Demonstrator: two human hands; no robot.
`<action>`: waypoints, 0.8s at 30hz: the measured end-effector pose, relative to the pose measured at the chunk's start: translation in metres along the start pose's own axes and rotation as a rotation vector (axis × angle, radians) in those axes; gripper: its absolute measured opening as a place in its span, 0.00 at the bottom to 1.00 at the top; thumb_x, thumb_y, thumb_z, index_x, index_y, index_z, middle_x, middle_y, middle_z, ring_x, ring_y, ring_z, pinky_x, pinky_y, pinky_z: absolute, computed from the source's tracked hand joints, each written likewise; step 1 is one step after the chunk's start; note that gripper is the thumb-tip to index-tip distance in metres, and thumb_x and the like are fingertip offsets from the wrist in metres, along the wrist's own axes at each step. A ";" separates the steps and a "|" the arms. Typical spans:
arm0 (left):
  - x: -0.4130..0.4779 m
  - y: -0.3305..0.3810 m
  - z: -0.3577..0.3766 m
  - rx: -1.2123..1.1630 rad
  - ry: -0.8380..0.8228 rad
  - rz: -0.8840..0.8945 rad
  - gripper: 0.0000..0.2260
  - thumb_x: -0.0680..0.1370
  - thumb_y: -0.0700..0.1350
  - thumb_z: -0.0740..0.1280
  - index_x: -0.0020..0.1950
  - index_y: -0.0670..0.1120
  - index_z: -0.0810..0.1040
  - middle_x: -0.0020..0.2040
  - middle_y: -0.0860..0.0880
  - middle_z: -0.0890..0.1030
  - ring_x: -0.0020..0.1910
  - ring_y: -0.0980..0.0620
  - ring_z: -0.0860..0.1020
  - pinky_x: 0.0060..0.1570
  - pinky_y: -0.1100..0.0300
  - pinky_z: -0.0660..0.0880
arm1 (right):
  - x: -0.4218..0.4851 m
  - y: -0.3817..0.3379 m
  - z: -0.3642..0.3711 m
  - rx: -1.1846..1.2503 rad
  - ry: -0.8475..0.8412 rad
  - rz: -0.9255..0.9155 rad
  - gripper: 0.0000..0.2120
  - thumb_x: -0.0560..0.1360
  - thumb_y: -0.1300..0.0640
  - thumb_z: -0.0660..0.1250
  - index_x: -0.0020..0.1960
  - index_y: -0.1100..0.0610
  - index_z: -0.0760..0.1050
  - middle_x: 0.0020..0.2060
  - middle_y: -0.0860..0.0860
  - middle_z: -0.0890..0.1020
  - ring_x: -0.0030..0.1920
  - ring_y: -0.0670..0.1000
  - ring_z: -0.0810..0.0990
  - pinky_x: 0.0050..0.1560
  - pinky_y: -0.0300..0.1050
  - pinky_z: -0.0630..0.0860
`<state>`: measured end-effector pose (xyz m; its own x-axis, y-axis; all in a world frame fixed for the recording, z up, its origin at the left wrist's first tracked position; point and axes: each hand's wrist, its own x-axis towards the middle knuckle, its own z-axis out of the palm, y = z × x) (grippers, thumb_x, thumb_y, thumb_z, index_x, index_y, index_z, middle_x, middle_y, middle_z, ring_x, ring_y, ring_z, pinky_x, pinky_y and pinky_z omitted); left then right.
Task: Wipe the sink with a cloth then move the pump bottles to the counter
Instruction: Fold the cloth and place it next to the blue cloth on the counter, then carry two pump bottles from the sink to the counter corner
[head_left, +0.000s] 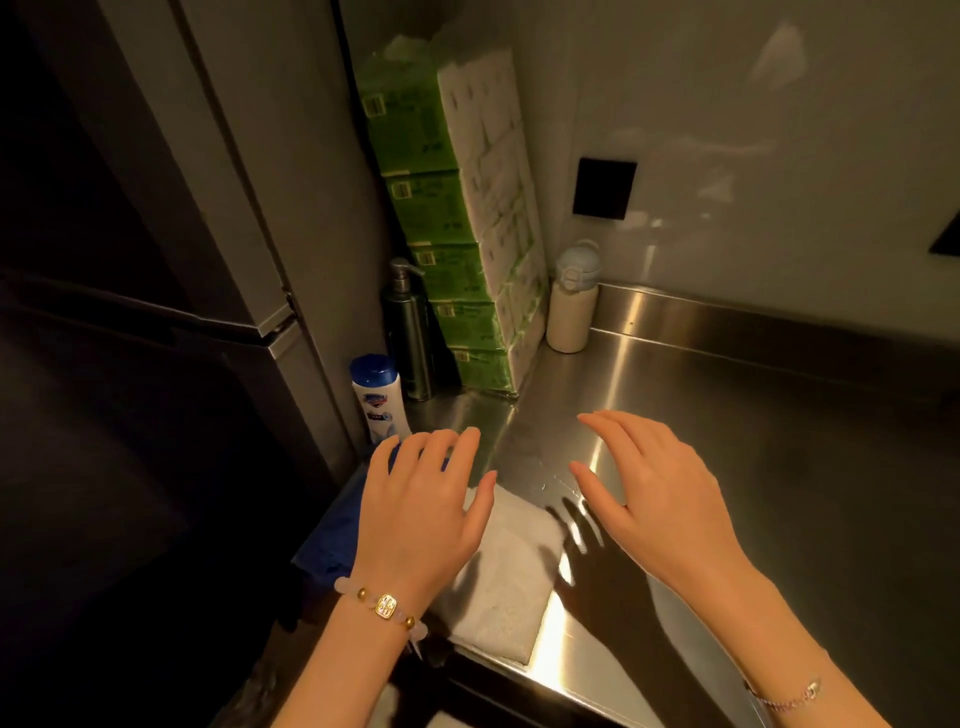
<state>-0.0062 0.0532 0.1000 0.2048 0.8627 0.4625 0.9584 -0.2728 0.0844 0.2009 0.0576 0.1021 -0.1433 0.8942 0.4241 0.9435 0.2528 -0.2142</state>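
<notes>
Head view, white bottle (379, 415) with shield logo, barcoded green packs (431, 208)

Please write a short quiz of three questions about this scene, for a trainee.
1. True or false: the left hand grips the white cloth.
2. What stands right beside the steel pump bottle? A) tissue packs B) a kettle C) a plate
3. Fill in: the cap of the white bottle is ____.
Key: 1 false, its fingers are spread and hold nothing; 2 A; 3 blue.
</notes>
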 end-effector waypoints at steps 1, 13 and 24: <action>0.002 0.000 0.000 -0.006 -0.003 0.007 0.20 0.75 0.54 0.56 0.58 0.45 0.78 0.48 0.48 0.82 0.47 0.46 0.79 0.51 0.48 0.74 | -0.002 0.001 -0.001 -0.004 0.012 0.015 0.23 0.75 0.40 0.55 0.63 0.51 0.72 0.57 0.49 0.79 0.57 0.52 0.78 0.52 0.49 0.76; 0.018 -0.009 -0.007 -0.109 0.006 0.148 0.20 0.75 0.54 0.57 0.58 0.44 0.78 0.50 0.48 0.81 0.49 0.46 0.79 0.54 0.48 0.73 | -0.018 -0.011 -0.018 -0.061 0.075 0.179 0.23 0.75 0.40 0.55 0.65 0.49 0.70 0.59 0.48 0.78 0.59 0.51 0.76 0.55 0.49 0.74; 0.044 0.035 -0.007 -0.220 0.020 0.351 0.21 0.76 0.55 0.55 0.59 0.45 0.78 0.52 0.47 0.82 0.50 0.46 0.79 0.55 0.47 0.72 | -0.045 0.010 -0.060 -0.254 0.102 0.356 0.25 0.75 0.39 0.53 0.66 0.50 0.70 0.61 0.49 0.77 0.61 0.52 0.75 0.57 0.51 0.74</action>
<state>0.0349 0.0786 0.1292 0.5061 0.6930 0.5134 0.7650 -0.6356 0.1038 0.2346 -0.0019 0.1336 0.2220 0.8647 0.4505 0.9739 -0.1745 -0.1449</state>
